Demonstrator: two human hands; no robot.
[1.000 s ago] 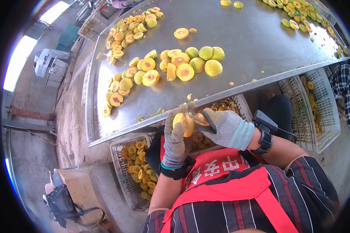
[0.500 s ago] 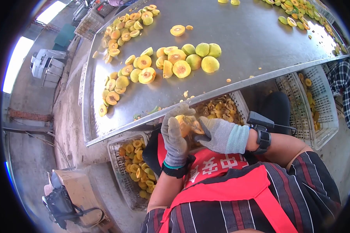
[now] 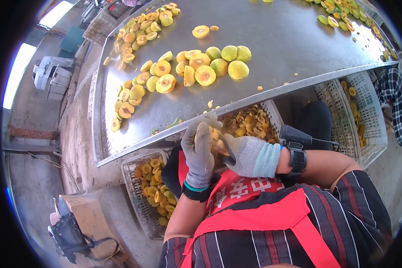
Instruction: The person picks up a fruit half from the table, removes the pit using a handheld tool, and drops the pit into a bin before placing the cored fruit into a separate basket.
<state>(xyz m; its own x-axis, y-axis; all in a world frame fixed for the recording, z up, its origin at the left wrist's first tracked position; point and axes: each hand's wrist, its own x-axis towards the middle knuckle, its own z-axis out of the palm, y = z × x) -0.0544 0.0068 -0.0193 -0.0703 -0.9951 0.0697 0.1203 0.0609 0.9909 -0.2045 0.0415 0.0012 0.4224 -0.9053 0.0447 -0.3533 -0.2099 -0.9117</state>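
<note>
My left hand [image 3: 198,154], in a grey glove, is closed around a yellow-orange peach half [image 3: 217,142] just off the table's near edge. My right hand [image 3: 251,155], also gloved, presses its closed fingers against the fruit from the other side. Whether a small tool sits in those right fingers is hidden. Below and behind the hands, a crate holds peach scraps and pits [image 3: 250,123]. On the metal table [image 3: 281,49] in front lie cut peach halves [image 3: 165,83] and several whole green-yellow peaches [image 3: 238,70].
A white crate of peach halves [image 3: 140,201] stands at my left, under the table edge. Further white crates [image 3: 366,107] are at the right, beside a person's checkered sleeve [image 3: 394,102]. More peach pieces [image 3: 339,13] line the far right. A cardboard box [image 3: 87,219] sits lower left.
My left hand has turned slightly and covers more of the peach half. My right fingers have pushed closer in. The whole view has shifted a little; the table's peaches lie as before.
</note>
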